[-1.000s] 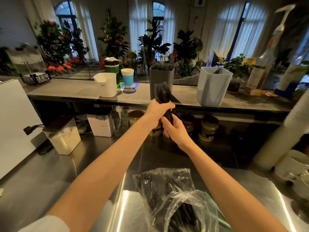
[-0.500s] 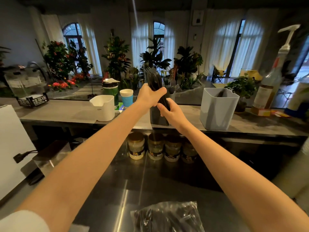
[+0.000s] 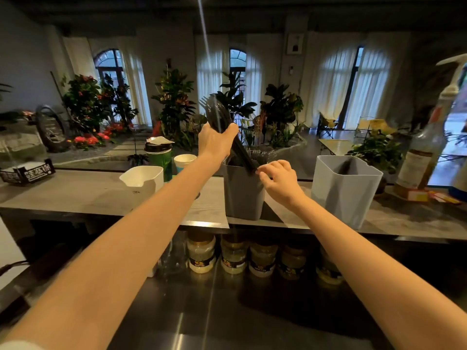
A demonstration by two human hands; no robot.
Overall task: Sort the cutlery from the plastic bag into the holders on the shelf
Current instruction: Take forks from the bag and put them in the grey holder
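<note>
Grey stone-look shelf (image 3: 75, 195) runs across a plant-filled room with arched windows, with a steel worktop (image 3: 202, 311) under it. Left hand (image 3: 217, 144) is wrapped tight around a bundle of black plastic cutlery (image 3: 219, 114), gripping about mid-length.

Above the grip: fork tines and rounded heads stick up, tilted left.

Below the grip: handles slant down-right into the dark grey square plastic holder (image 3: 242, 195), which has more black cutlery standing in it.

Right hand (image 3: 279, 179) sits just below-right of the grip, fingers curled, fingertips (image 3: 261, 170) at the handle ends by the holder's rim (touching or pinching, can't tell).

Further right of the grip, well apart: light blue-grey square plastic holder (image 3: 346, 195), one dark utensil leaning inside.

Left of the grip: white plastic container (image 3: 141, 180), green paper cup with black lid (image 3: 158, 157), blue cup with white rim (image 3: 184, 160).

Straight below the grip, under the shelf: row of lidded glass jars (image 3: 232, 253).
</note>
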